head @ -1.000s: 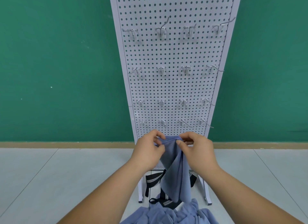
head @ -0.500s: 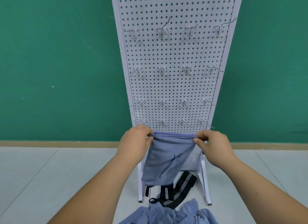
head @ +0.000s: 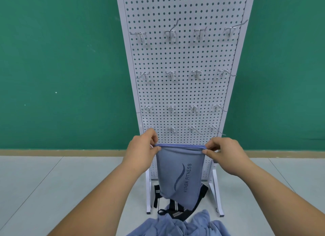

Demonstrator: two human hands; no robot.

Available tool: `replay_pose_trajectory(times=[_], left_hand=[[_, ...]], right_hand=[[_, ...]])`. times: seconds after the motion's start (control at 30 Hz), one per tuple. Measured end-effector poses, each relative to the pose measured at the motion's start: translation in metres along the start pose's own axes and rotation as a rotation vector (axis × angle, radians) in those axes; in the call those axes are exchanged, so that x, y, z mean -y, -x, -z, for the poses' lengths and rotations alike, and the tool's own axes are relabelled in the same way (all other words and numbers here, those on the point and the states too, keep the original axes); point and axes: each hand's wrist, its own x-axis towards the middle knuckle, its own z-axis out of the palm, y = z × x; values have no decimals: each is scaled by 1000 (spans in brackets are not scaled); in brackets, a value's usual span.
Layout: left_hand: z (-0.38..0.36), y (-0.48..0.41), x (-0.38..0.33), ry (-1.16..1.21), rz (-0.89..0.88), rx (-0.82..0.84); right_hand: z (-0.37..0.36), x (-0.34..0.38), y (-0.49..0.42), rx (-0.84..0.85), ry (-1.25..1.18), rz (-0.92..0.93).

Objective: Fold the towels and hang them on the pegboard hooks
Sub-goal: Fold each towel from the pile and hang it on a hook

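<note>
Stretched wider, soft blue towel (head: 179,176) hangs flat, left hand (head: 140,152) and right hand (head: 226,155) pinching its corners.

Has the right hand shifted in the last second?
Yes. The right hand moved rightward, from the centre of the white perforated pegboard to its right edge, spreading the blue-grey towel.

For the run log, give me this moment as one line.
left hand: pinches towel top-left corner | right hand: pinches top-right corner | towel: folded, hanging flat before pegboard | visible hooks: bare | phase: not yet hung
</note>
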Motion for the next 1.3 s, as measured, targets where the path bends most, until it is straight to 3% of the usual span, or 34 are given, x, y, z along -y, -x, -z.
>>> replay_pose_trajectory(times=[0.17, 0.27, 0.37, 0.53, 0.63, 0.9, 1.07, 1.3], left_hand=[[-6, 3, -6, -373, -120, -20], [-11, 9, -17, -152, -282, 138], [-20, 14, -29, 54, -271, 264], [-21, 11, -33, 139, -271, 185], [-13, 10, -38, 238, -281, 105], [4, 4, -25, 472, -136, -57], [8, -9, -1, 519, 21, -196], [6, -16, 27, 433, 269, -221]], right_hand=[[-7, 14, 7, 39, -168, 98], [-17, 28, 13, 79, -264, 146], [-28, 36, 15, 115, -280, 204], [-27, 23, 11, 228, -258, 199], [-30, 4, 9, 334, -17, 203], [-37, -21, 10, 491, 235, 100], [-26, -34, 6, 387, 290, 10], [4, -36, -2, 110, -335, -107]])
